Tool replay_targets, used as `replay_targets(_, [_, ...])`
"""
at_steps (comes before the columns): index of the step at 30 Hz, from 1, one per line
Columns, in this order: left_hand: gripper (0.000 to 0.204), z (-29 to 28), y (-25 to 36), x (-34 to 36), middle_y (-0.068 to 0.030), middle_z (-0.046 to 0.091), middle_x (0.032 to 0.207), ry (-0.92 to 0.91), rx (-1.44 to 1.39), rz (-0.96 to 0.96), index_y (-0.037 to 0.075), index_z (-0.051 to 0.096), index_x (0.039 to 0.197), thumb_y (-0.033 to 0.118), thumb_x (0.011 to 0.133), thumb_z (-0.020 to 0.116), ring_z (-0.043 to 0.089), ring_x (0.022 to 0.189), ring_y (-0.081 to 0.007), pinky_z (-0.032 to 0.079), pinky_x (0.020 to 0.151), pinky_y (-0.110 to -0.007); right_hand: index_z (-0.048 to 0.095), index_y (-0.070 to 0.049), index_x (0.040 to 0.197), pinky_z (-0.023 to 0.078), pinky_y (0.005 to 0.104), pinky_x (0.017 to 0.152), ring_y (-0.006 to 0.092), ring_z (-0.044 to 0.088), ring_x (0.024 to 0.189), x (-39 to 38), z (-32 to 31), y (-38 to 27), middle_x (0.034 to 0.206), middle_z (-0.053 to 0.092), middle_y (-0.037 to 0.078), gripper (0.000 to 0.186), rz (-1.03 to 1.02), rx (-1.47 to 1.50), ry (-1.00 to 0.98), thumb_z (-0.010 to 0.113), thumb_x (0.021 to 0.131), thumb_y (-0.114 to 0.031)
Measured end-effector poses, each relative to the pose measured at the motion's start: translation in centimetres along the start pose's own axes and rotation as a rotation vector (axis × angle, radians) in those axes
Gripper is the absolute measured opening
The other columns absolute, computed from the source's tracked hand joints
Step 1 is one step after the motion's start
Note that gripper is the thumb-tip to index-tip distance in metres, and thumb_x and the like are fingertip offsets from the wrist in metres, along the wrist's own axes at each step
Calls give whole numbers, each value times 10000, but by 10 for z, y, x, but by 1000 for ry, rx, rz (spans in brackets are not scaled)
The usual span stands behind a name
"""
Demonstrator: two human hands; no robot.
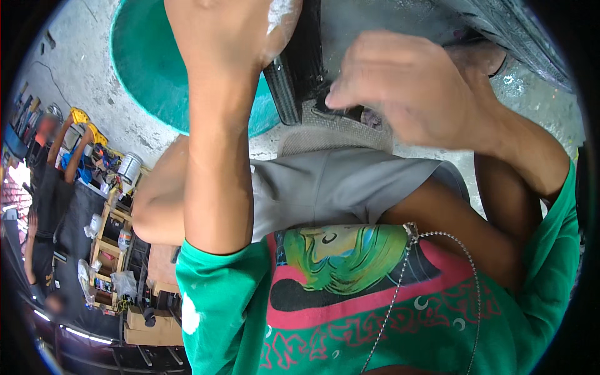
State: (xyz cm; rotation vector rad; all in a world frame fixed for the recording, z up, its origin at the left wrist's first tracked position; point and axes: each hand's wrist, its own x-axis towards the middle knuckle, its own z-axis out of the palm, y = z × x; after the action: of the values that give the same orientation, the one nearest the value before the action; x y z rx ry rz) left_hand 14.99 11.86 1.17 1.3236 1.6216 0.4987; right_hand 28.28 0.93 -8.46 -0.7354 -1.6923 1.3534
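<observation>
- A green basin (142, 62) shows behind and left of the left hand (232, 31).
- This hand has white smears; its fingers are hidden, I cannot tell its grip.
- Black woven-patterned part (284, 94) is between both hands.
- The right hand (409, 87) is blurred, fingers bent; whether it holds something, I cannot tell.

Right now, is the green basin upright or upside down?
The basin is upright: the view looks down into its hollow inside.

Left hand (231, 31), white-smeared, at 11 o'clock; green tub (144, 69) toward 10. Right hand (406, 90), blurred, between 1 and 2. Black piece (285, 94) near 12.
</observation>
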Motion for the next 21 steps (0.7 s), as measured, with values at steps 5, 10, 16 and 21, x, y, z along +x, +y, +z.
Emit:
replay_targets(5, [536, 16, -26, -4, -175, 711, 1097, 73, 93, 213, -19, 571, 1403, 173, 903, 588, 653, 859, -171, 507, 787, -277, 666, -21, 969, 517, 435, 692, 355, 626, 809, 4, 3, 5, 908, 646, 149, 307, -2, -48, -34, 542, 731, 129])
replay_targets(10, [543, 11, -26, -4, -192, 709, 1129, 98, 134, 256, -24, 566, 1408, 177, 904, 589, 661, 882, -185, 508, 815, -281, 679, -13, 974, 536, 409, 724, 334, 645, 826, 7, -1, 12, 908, 655, 139, 255, 101, -12, -87, 589, 773, 116])
replay_targets(16, [565, 16, -49, -1, -220, 617, 1285, 381, 354, 406, -39, 499, 1455, 213, 962, 609, 604, 1093, -212, 472, 952, -313, 676, -23, 1057, 528, 362, 772, 236, 661, 865, 17, -43, -2, 958, 680, 114, 219, 47, 46, -130, 642, 857, 59])
replay_targets(21, [267, -24, -122, -6, -41, 616, 789, 402, -343, 260, -21, 669, 931, 233, 1003, 627, 594, 768, -142, 509, 726, -307, 688, 10, 1007, 518, 314, 831, 146, 649, 886, 6, -51, 8, 926, 704, 67, 111, 499, 99, 59, 632, 911, 19])
